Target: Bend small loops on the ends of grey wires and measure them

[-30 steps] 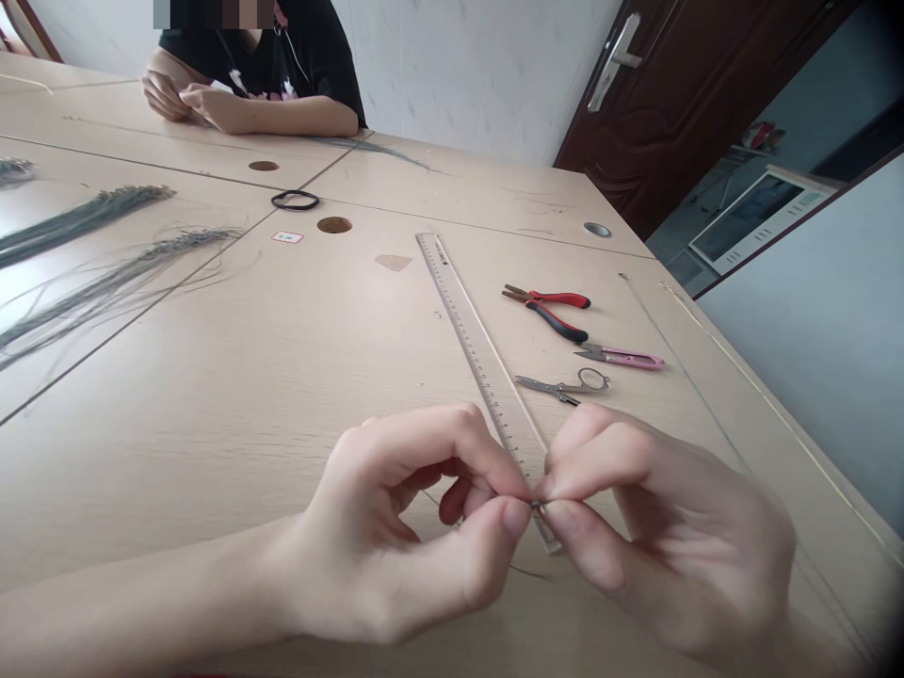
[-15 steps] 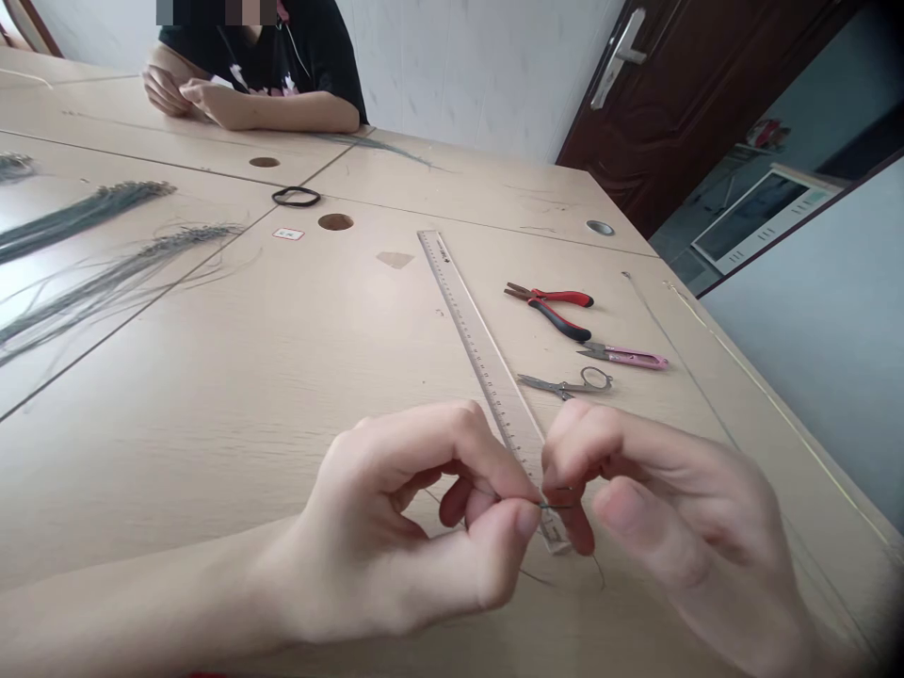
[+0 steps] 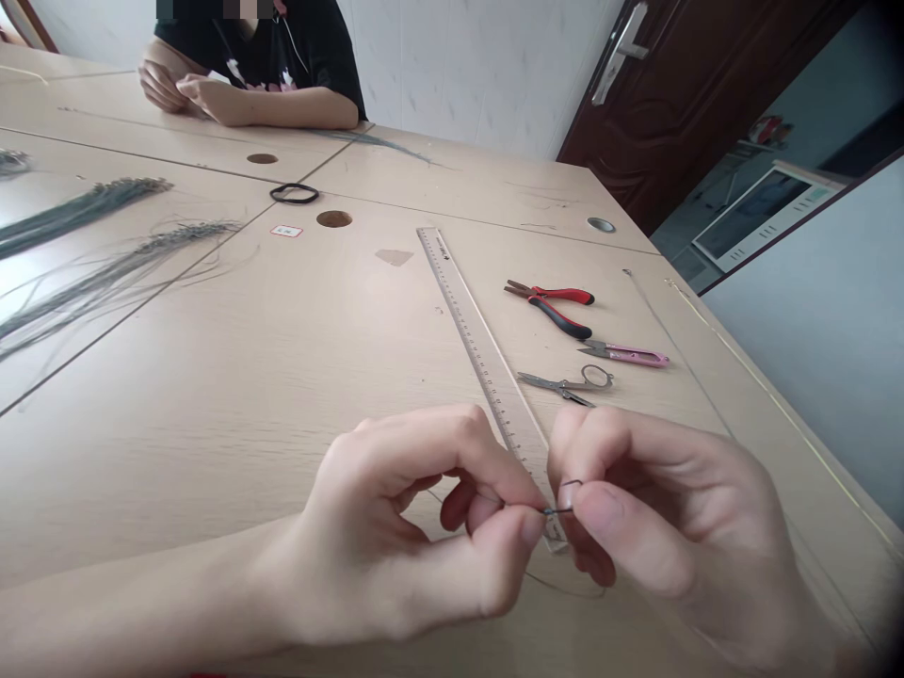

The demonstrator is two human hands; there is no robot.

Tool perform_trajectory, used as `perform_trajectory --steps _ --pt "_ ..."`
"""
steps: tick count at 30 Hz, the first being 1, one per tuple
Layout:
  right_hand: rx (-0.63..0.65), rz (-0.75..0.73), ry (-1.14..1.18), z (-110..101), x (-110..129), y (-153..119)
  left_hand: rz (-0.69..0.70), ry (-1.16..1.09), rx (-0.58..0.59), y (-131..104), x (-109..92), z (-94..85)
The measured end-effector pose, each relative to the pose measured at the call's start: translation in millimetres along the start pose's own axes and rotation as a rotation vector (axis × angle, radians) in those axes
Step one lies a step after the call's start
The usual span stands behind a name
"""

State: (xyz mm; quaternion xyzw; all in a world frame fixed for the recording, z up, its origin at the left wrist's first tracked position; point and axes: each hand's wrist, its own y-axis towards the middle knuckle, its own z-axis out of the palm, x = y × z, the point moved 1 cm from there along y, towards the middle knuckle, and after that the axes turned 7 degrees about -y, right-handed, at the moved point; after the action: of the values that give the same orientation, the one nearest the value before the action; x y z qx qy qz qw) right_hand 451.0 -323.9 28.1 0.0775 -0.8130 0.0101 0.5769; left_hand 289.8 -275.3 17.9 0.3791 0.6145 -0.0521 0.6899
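Note:
My left hand [image 3: 424, 527] is closed, thumb and forefinger pinching a thin dark thread [image 3: 563, 510]. Close on its right, my right hand [image 3: 670, 508] has thumb and forefinger drawn together on the same thread. A short bent piece of it shows above the right thumb tip; whether this is a loop or a hook I cannot tell. A loose fine strand hangs in a curve below the fingers. Beneath both hands lies the near end of a clear ruler [image 3: 487, 377], partly covered by the fingers.
Beyond my right hand lie folding scissors [image 3: 561, 385], pink thread snips [image 3: 625, 354] and red-black pliers [image 3: 557, 306]. Bundles of grey strands [image 3: 105, 273] spread at the left. A black band [image 3: 295, 193] sits near a table hole [image 3: 334, 219]. Another person [image 3: 268, 75] sits across the table.
My right thumb has moved left and closed toward the forefinger on the thread; before, they were apart. The bent piece now shows more clearly. My left hand keeps its pinch.

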Motion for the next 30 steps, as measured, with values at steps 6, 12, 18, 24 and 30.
perform_trajectory --steps 6,12,18,24,30 --pt "-0.003 -0.045 -0.022 -0.1 1.6 0.8 0.007 0.016 0.0 1.1 0.1 -0.9" --pt "-0.02 -0.059 -0.025 0.0 1.3 1.5 0.01 0.018 0.003 1.2 1.1 -0.3" --pt "-0.032 -0.089 -0.033 -0.6 0.5 -0.6 -0.009 -0.035 0.0 0.4 2.2 0.2" --pt "-0.034 -0.111 -0.057 0.6 0.5 0.0 -0.033 -0.077 0.018 1.4 2.5 -0.3" --pt "-0.049 -0.115 -0.062 -0.6 0.8 -0.1 -0.035 -0.082 0.015 1.7 1.9 -0.2"
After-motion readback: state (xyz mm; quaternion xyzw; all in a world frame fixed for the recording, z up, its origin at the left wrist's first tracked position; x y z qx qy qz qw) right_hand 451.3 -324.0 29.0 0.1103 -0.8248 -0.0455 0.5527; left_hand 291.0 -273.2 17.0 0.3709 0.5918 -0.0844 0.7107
